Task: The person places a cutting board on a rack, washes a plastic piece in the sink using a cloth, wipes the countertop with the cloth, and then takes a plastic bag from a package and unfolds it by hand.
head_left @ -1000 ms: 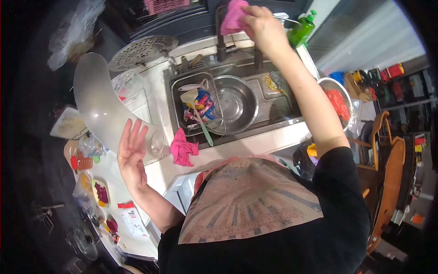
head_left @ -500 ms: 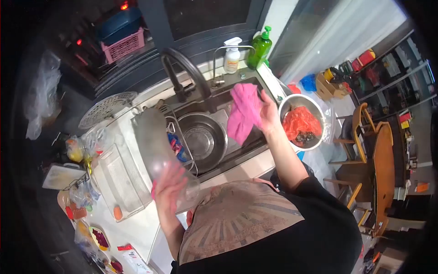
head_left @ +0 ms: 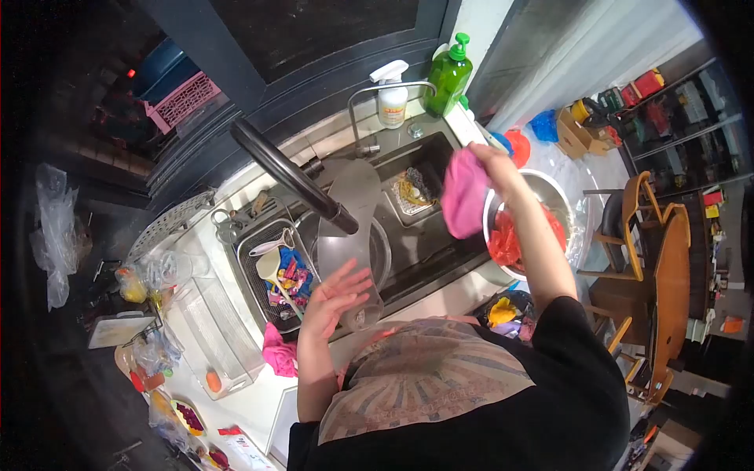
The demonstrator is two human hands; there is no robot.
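My right hand [head_left: 493, 166] is closed around a bunched pink cloth [head_left: 463, 196], which hangs at the right end of the sink [head_left: 424, 255], beside a metal bowl. Over the round metal basin [head_left: 380, 251], my left hand [head_left: 338, 298] has its fingers spread across a long, curved, translucent grey sheet [head_left: 345, 212]. That sheet stands at a tilt below the black faucet [head_left: 290, 177], and its exact kind is unclear. The left thumb's grip is partly hidden. A second pink cloth [head_left: 281, 351] lies at the counter edge near my left wrist.
A drain basket [head_left: 255, 275] with utensils and colourful packets fills the sink's left side. The metal bowl [head_left: 542, 184] holds a red plastic bag. A spray bottle [head_left: 392, 102] and green pump bottle [head_left: 450, 78] stand behind. A clear tray [head_left: 208, 337] rests on the left counter.
My left hand and the translucent sheet have moved right, from over the drain basket to over the basin. My right hand has carried the pink cloth right, towards the bowl.
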